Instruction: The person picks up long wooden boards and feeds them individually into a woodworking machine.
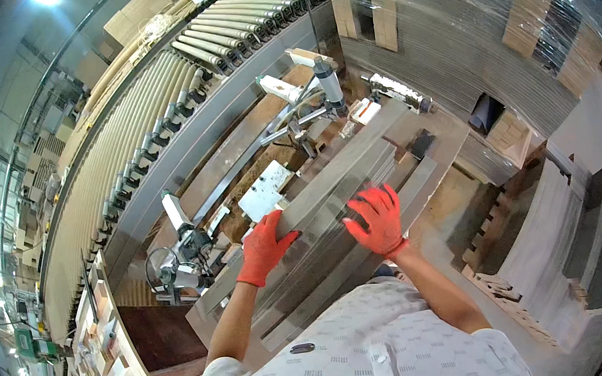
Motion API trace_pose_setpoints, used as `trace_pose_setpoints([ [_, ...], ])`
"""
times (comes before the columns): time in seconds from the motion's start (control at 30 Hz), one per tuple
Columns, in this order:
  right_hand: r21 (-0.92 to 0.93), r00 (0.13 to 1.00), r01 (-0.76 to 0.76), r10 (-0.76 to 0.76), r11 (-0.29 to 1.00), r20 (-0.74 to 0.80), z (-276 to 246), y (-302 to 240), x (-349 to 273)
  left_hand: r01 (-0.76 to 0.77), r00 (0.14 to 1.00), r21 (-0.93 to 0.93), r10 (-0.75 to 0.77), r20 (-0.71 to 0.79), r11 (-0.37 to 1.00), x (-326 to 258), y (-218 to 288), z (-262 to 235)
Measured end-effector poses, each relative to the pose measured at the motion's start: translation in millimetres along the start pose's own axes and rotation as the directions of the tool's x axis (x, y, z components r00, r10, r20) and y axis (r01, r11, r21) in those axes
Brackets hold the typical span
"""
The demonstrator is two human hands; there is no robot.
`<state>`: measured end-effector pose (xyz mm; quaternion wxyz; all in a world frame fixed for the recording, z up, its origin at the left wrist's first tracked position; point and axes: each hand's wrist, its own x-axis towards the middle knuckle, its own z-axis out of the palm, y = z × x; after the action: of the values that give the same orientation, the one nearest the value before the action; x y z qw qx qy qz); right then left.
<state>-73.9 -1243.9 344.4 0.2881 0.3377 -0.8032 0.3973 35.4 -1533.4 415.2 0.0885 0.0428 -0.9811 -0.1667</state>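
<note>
A stack of long grey boards (345, 174) lies in front of me, running from lower left to upper right. My left hand (263, 249), in an orange glove, grips the left edge of the top board. My right hand (377, 219), also in an orange glove, rests flat with fingers spread on top of the boards. Both forearms come in from below over my patterned white shirt.
A roller conveyor (151, 109) runs along the left and upper left. A machine with pneumatic cylinders (308, 98) stands beyond the stack. A tall plastic-wrapped pallet of boards (464, 34) rises at upper right, more stacked boards (578, 241) at right, and a small fan (162, 269) at left.
</note>
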Motion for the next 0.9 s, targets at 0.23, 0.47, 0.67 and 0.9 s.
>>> trace_pose_setpoints([
  [0.23, -0.068, 0.973, -0.082, 0.095, 0.994, 0.212, 16.0, 48.2, -88.5, 0.067, 0.994, 0.075, -0.073, 0.080, 0.995, 3.8, -106.2, 74.7],
  [0.47, -0.130, 0.945, -0.112, 0.146, 0.985, 0.293, 23.4, 71.1, -107.6, 0.169, 0.983, 0.225, -0.147, -0.110, 0.959, 7.4, -149.4, 131.9],
  [0.67, -0.108, 0.972, -0.127, 0.145, 0.986, 0.186, 34.7, 71.3, -110.0, 0.124, 0.985, 0.102, -0.110, -0.134, 0.987, 23.8, -174.2, 148.2],
  [0.9, -0.121, 0.974, -0.104, 0.126, 0.987, 0.188, 33.5, 67.0, -106.9, 0.141, 0.982, 0.079, -0.129, -0.140, 0.987, 28.9, -176.3, 159.0],
])
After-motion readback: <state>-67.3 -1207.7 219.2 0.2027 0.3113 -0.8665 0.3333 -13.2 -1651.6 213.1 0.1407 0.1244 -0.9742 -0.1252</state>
